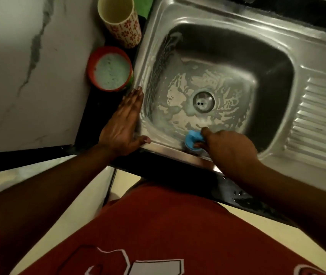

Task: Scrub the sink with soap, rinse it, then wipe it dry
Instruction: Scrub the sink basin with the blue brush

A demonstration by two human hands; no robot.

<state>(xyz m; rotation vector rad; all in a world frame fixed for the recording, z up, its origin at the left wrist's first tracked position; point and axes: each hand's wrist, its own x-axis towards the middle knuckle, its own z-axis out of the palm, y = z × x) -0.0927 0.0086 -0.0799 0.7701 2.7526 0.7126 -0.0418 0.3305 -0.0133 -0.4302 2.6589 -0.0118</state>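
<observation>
A stainless steel sink (273,62) fills the upper right, its basin floor streaked with soap foam around the drain (203,101). My right hand (229,147) grips a blue scrubber (193,139) against the near inner wall of the basin. My left hand (125,124) lies flat with straight fingers on the sink's left rim, holding nothing. A red tub of foamy green soap (110,69) stands just left of the sink.
A tall cream cup with red flowers (120,22) stands behind the soap tub. A ribbed drainboard (321,120) lies right of the basin. The black counter edge (178,171) runs in front of me, wet at the right. A white marble wall is on the left.
</observation>
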